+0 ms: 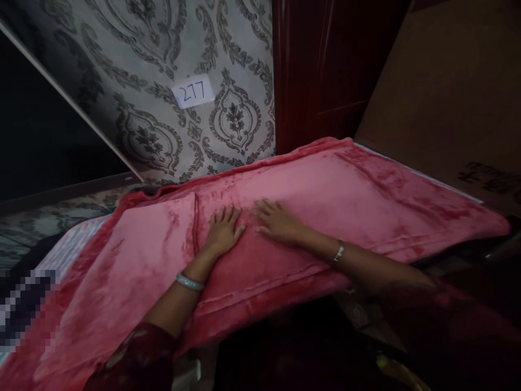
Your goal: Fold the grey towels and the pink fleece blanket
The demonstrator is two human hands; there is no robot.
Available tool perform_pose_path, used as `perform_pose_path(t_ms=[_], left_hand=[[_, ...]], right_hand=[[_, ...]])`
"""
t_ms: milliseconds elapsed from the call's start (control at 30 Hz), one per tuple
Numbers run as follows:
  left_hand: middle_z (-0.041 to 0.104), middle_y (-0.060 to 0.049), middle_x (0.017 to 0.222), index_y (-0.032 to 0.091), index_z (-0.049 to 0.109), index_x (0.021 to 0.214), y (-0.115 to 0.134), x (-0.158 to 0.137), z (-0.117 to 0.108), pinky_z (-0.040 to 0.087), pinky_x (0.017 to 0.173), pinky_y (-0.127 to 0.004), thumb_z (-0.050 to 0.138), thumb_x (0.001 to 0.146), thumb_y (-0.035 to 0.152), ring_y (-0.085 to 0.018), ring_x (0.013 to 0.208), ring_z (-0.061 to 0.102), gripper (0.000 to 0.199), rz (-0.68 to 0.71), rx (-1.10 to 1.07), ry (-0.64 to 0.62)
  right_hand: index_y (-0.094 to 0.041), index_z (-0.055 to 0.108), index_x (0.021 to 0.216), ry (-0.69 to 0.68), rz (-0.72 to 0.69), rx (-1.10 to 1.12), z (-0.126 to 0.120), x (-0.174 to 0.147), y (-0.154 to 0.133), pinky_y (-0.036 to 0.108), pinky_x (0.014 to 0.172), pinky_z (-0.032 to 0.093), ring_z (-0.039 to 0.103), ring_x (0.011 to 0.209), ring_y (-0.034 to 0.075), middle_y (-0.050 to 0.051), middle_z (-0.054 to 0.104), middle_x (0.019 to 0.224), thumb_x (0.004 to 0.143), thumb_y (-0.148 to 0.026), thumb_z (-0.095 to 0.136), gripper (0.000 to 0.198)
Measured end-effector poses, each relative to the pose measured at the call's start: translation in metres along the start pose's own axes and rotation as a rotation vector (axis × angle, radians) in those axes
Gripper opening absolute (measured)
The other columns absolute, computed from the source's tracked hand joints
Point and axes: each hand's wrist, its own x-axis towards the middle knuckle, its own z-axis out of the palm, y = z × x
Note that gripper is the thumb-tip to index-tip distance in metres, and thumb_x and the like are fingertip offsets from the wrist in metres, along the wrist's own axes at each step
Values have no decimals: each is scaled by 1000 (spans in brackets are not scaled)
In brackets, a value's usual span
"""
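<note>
A pink plush blanket (pixel 309 179) lies spread over a long surface, with folded layers and a raised seam left of the middle. My left hand (pixel 223 231) rests flat on it just right of that seam, fingers apart. Close by on the right, my right hand (pixel 279 221) also lies palm down on the plush, its fingers spread and pointing left. Neither hand grips anything. A pale bangle circles the left wrist and a thin silvery bracelet the right one.
Behind the blanket stands a patterned wall (pixel 240 49) with a paper label (pixel 193 91) reading 277. A dark red panel (pixel 313 76) and a large cardboard box (pixel 448 92) are at the right. A dark screen-like panel (pixel 40 125) leans in at the left, above a striped cloth (pixel 67 250).
</note>
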Motion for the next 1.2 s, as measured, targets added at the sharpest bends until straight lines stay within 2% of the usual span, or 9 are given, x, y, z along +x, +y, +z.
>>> perform_pose_path(t_ms=[67,167,400,533,633,800,933,1033,1200], left_hand=[[22,-12,168,21,31,159,4,-4,7,19,123,-59,31,102,51,-37,154,18,65,-6,15,23],[23,-12,167,20,32,159,1,-2,10,21,122,-60,32,102,51,-37,154,20,65,-6,26,30],[28,-12,165,20,37,157,-4,7,11,25,121,-60,35,101,49,-37,153,24,63,-7,32,57],[27,-11,166,21,36,158,-2,7,11,24,121,-59,35,101,49,-36,153,24,64,-10,32,49],[25,-12,167,19,35,158,-1,6,9,24,121,-60,33,101,49,-37,153,24,65,-10,31,31],[21,-11,168,21,28,160,1,4,10,22,121,-61,31,100,53,-37,154,20,68,6,6,44],[25,-7,168,23,29,160,1,0,11,18,122,-60,31,100,55,-35,155,18,68,50,-5,51],[28,-6,167,24,31,159,2,-2,9,17,123,-58,32,100,54,-33,155,19,66,69,-11,46],[28,-7,167,24,31,159,2,-3,10,17,123,-58,31,101,55,-34,154,20,67,82,-29,48]], right_hand=[[-28,34,159,-33,-8,2,6,3,-6,59,120,21,18,153,34,8,23,167,100,-58,42,66],[-29,35,159,-19,119,-46,6,-16,27,61,120,20,21,152,34,7,26,166,100,-58,39,65],[-28,34,158,-2,742,-256,-32,-151,176,71,112,27,27,150,37,10,27,165,101,-55,24,64],[-22,40,156,-23,983,-289,-48,-199,196,70,111,30,29,148,38,15,32,163,101,-53,24,65],[-22,48,151,10,912,-314,-50,-182,173,70,111,30,24,150,40,16,32,163,101,-54,24,63],[-28,34,158,17,491,-158,-38,-90,123,67,114,27,19,152,36,11,21,167,102,-55,27,63],[-26,28,161,-16,320,-106,-29,-32,116,66,117,21,15,154,35,10,19,168,102,-51,27,64],[-27,32,159,-49,420,-118,-27,-37,141,68,116,20,20,152,34,8,24,166,102,-49,26,61],[-18,33,159,58,815,-100,-39,-124,202,69,114,23,25,149,41,16,22,166,102,-58,23,70]])
